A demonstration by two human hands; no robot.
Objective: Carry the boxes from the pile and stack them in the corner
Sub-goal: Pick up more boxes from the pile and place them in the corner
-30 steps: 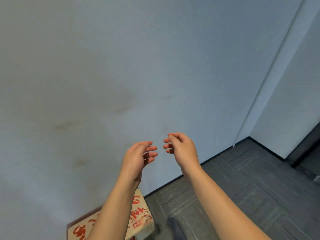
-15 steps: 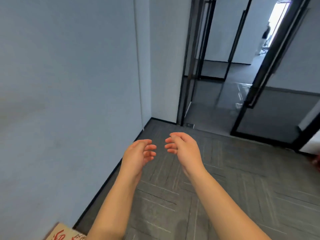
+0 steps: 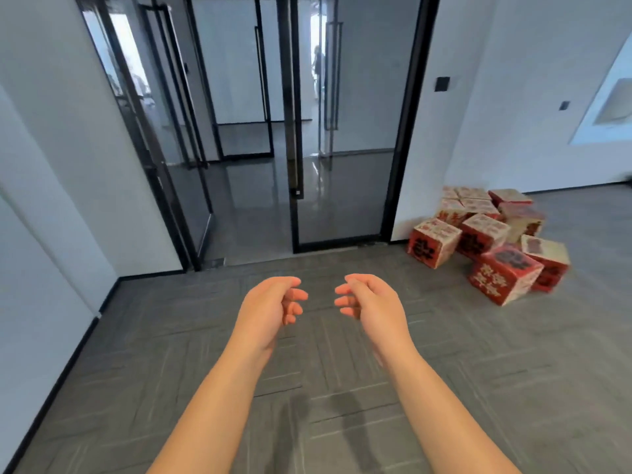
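A pile of several red and cream boxes (image 3: 489,241) with red printed characters lies on the grey floor against the white wall, at the right of the head view. Some boxes sit on others; the nearest one (image 3: 504,278) is tilted. My left hand (image 3: 270,307) and my right hand (image 3: 371,304) hang in front of me at mid-frame, fingers loosely curled toward each other, holding nothing. Both hands are well short of the pile, to its left. The corner where boxes get stacked is out of view.
Black-framed glass doors (image 3: 342,131) fill the middle background, with a corridor behind them. A white wall (image 3: 41,186) with dark skirting runs along the left. Grey patterned carpet (image 3: 325,388) stretches between me and the pile.
My view has swung right, away from the wall corner and the box standing there, across the doorway, until the box pile came into sight. My hands kept the same loose, empty pose.
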